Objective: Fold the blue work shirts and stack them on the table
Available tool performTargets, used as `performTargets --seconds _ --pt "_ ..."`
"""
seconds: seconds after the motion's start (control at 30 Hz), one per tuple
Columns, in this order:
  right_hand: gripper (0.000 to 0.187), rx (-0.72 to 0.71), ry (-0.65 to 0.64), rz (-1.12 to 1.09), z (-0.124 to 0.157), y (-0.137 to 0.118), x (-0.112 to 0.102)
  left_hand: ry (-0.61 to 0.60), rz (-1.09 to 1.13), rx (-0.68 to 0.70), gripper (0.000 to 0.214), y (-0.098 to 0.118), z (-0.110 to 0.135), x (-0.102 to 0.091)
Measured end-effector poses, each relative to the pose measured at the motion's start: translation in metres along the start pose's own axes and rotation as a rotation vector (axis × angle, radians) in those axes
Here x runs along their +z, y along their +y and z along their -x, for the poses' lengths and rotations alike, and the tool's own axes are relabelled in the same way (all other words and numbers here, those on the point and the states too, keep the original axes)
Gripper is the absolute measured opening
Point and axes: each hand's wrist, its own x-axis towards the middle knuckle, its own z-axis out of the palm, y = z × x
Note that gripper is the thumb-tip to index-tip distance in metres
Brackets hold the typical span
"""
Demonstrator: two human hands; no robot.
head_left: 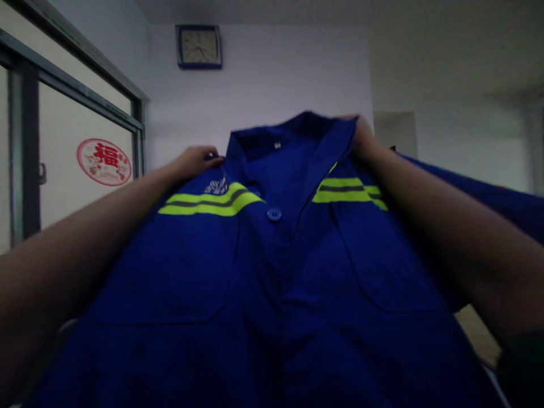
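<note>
— Where's the blue jacket [272, 272]?
— Held up, spread open, below the wall clock [199, 46].
— And each grip?
— Both clamped on its shoulders: left hand [198, 158] below the clock, right hand [361, 139] at the collar's far side.

Your two arms were bare along all of their visible length. Your left hand [198, 160] and right hand [361, 139], either side of the collar of the blue jacket [272, 272], were bare as well. Right of the jacket's lower edge, a dark patch [525, 368] covered your right arm; too dim to tell sleeve from band.
</note>
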Motion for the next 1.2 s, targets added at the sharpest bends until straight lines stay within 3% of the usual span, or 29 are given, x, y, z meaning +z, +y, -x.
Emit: performTargets --seconds 0.07,0.1,0.13,0.23,0.3,0.33,0.4,0.47,0.53,0.6,0.63,0.73,0.8,0.97,1.1,1.2 --pt "0.022 0.105 -0.287 0.12 0.013 -0.012 0.019 -0.175 -0.014 0.032 0.035 -0.006 0.016 0.026" --pt "0.024 0.169 -0.467 0.187 0.03 -0.015 0.042 -0.228 -0.007 0.038 0.031 -0.009 0.026 0.052" --pt "0.023 0.178 -0.558 0.188 0.052 -0.015 0.073 -0.278 -0.001 0.037 0.029 -0.011 0.038 0.087" --pt "0.02 0.195 -0.735 0.159 0.137 -0.012 0.182 -0.435 0.017 -0.02 0.024 -0.01 0.085 0.209" --pt "0.022 0.215 -0.835 0.134 0.195 -0.016 0.241 -0.501 0.047 -0.111 0.023 -0.005 0.124 0.278" --pt "0.021 0.224 -0.878 0.122 0.221 -0.021 0.261 -0.529 0.051 -0.143 0.021 -0.002 0.143 0.304" --pt "0.018 0.239 -0.94 0.101 0.262 -0.031 0.287 -0.575 0.051 -0.188 0.021 0.006 0.176 0.336" --pt "0.024 0.249 -0.962 0.092 0.287 -0.039 0.298 -0.542 0.028 -0.223 0.027 0.014 0.194 0.348" --pt "0.038 0.253 -0.926 0.092 0.298 -0.042 0.302 -0.406 0.019 -0.206 0.035 0.023 0.197 0.349" --pt "0.047 0.206 -0.845 0.049 0.301 -0.042 0.302 -0.302 0.082 -0.053 0.036 0.036 0.19 0.346" --pt "0.049 0.157 -0.806 -0.002 0.301 -0.042 0.3 -0.312 0.144 0.073 0.034 0.043 0.184 0.344" --pt "0.051 -0.02 -0.787 -0.231 0.302 -0.042 0.291 -0.55 0.305 0.435 0.027 0.064 0.172 0.342" --pt "0.051 -0.094 -0.824 -0.359 0.303 -0.045 0.282 -0.71 0.328 0.546 0.027 0.073 0.17 0.342" --pt "0.037 -0.121 -0.857 -0.512 0.306 -0.051 0.269 -0.867 0.292 0.596 0.029 0.071 0.172 0.343" --pt "0.033 -0.044 -0.799 -0.606 0.305 -0.052 0.279 -0.91 0.271 0.583 0.015 0.065 0.169 0.345" --pt "0.024 0.051 -0.748 -0.645 0.301 -0.051 0.292 -0.862 0.306 0.504 0.012 0.065 0.165 0.351"
